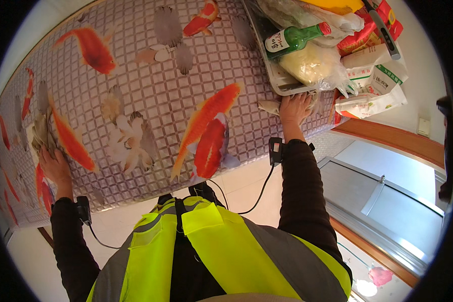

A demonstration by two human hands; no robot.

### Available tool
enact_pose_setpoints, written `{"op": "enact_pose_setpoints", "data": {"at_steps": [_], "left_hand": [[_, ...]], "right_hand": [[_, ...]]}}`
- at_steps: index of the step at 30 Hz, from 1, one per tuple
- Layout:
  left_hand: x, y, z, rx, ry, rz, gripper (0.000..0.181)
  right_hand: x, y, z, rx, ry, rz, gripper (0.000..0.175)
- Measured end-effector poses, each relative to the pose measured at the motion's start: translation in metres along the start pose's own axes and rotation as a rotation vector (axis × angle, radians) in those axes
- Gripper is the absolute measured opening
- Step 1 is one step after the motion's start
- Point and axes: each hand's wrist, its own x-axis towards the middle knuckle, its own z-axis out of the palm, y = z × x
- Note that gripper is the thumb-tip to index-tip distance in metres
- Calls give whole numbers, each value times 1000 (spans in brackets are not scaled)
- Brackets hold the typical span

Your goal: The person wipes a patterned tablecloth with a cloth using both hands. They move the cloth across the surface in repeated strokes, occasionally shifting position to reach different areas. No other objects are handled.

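Observation:
My left hand (55,165) rests on a crumpled greyish cloth (42,130) at the left of a table covered in a fish-patterned tablecloth (143,94). My right hand (295,109) lies palm down on another beige cloth (270,107), close against the near edge of a grey tray (287,90). Whether the fingers of either hand grip the cloth cannot be told. In the tray lie a green glass bottle with a red cap (296,40) and a clear plastic bag of something pale yellow (309,64).
Beside the tray, at the right, are a crumpled white printed package (381,79), a red package (355,39) and a dark grey stick-shaped device (385,34). Cables run from the black wrist units. A metal-framed glass door (362,181) stands at the right.

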Motion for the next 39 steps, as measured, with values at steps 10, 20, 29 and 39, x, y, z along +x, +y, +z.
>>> {"op": "enact_pose_setpoints", "data": {"at_steps": [10, 20, 29, 39], "left_hand": [[1, 8, 1, 13, -29, -61, 56], [3, 25, -3, 49, -106, -132, 57], [7, 18, 2, -22, -112, -77, 57], [-49, 59, -40, -6, -233, -3, 53]], "right_hand": [[-32, -37, -16, 45, -61, 158, 62], [-188, -143, -67, 101, 4, -332, 61], [-260, -84, -93, 288, -84, -543, 63], [-156, -9, -55, 207, -96, -194, 65]]}}
